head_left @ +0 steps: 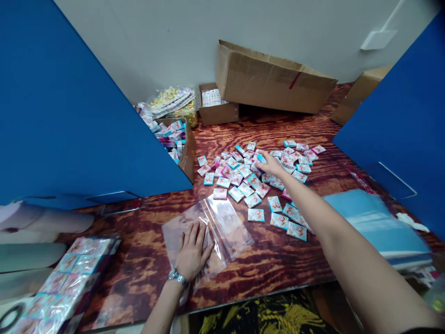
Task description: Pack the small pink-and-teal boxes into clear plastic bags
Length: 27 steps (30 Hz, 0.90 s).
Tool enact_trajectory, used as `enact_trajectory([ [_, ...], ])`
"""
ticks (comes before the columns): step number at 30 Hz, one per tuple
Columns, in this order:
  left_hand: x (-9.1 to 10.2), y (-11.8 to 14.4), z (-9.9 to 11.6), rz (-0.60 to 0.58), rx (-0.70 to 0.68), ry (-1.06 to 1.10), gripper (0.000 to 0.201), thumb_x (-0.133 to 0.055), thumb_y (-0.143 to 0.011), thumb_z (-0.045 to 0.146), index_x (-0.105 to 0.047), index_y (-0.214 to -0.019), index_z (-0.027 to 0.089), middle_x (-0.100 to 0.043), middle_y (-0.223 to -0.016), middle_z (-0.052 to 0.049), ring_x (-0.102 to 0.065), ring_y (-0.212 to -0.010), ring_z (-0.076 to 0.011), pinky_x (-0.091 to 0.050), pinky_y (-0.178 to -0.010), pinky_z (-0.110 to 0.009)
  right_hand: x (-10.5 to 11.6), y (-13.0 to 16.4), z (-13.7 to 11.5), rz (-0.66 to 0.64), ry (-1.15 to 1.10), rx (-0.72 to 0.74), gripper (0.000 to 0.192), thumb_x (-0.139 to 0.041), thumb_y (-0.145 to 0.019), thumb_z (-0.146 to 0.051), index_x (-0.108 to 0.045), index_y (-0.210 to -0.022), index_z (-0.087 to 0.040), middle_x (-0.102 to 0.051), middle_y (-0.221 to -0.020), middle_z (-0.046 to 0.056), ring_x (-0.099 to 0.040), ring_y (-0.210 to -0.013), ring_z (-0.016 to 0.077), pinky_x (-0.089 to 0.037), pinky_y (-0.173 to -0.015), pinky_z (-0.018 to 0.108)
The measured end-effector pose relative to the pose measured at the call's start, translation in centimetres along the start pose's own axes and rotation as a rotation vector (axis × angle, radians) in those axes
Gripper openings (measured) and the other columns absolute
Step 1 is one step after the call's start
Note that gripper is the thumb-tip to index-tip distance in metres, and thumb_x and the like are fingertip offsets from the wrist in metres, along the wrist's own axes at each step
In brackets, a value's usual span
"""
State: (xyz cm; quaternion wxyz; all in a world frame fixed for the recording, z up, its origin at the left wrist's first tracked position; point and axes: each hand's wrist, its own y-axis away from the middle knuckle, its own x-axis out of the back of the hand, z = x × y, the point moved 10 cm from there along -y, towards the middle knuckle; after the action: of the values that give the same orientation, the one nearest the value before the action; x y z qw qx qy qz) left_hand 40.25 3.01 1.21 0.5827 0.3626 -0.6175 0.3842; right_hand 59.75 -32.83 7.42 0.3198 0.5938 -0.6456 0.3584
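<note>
The left hand [192,250] is laid flat, fingers spread, on a stack of clear plastic bags [222,227] near the table's [146,260] front edge. The right hand [269,163] is stretched out over the scattered small packets [255,215]; its fingertips are pinched around a blue-edged packet [261,158]. Packet printing is too small to be read. The wrapped bundle [74,271] at lower left is cut off.
</note>
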Motion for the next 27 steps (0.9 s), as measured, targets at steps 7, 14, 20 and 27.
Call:
enact_trajectory([
  [7,0.1,0.1,0.1,0.038,0.0,0.0,0.06,-0.038,-0.092,0.049,-0.042,-0.142,0.016,-0.04,-0.147,-0.014,-0.034,-0.137,-0.0322,-0.033,-0.106,-0.052,-0.2,1.3,-2.1,-0.009,0.242,0.104,0.064,-0.056,-0.083,-0.035,-0.038,-0.143,-0.025,-0.055,-0.128,0.011,-0.056,-0.109,0.028,-0.043,-0.092,0.037],
  [14,0.0,0.1,0.0,0.038,-0.004,0.011,0.061,-0.039,-0.092,0.051,-0.042,-0.142,0.016,-0.041,-0.146,-0.016,-0.036,-0.135,-0.0325,-0.034,-0.105,-0.053,-1.9,1.0,-2.0,-0.139,0.36,0.056,0.062,-0.054,-0.085,-0.042,-0.039,-0.141,-0.022,-0.059,-0.123,0.012,-0.058,-0.109,0.0283,-0.044,-0.09,0.036],
  [20,0.8,-0.2,-0.2,0.044,0.024,0.053,0.059,-0.045,-0.089,0.051,-0.047,-0.138,0.016,-0.041,-0.145,-0.02,-0.036,-0.135,-0.0346,-0.034,-0.105,-0.054,-3.2,0.9,-2.3,-0.156,0.362,0.024,0.074,-0.063,-0.074,-0.025,-0.036,-0.142,-0.028,-0.059,-0.122,0.012,-0.061,-0.1,0.0281,-0.046,-0.084,0.037],
  [27,1.2,-0.5,-0.1,-0.007,0.04,0.028,0.061,-0.042,-0.09,0.051,-0.046,-0.139,0.014,-0.048,-0.14,-0.019,-0.039,-0.132,-0.0361,-0.034,-0.104,-0.055,0.5,1.5,-0.9,0.008,0.269,-0.043,0.064,-0.06,-0.076,-0.029,-0.042,-0.137,-0.023,-0.06,-0.116,0.011,-0.059,-0.102,0.0281,-0.047,-0.085,0.038],
])
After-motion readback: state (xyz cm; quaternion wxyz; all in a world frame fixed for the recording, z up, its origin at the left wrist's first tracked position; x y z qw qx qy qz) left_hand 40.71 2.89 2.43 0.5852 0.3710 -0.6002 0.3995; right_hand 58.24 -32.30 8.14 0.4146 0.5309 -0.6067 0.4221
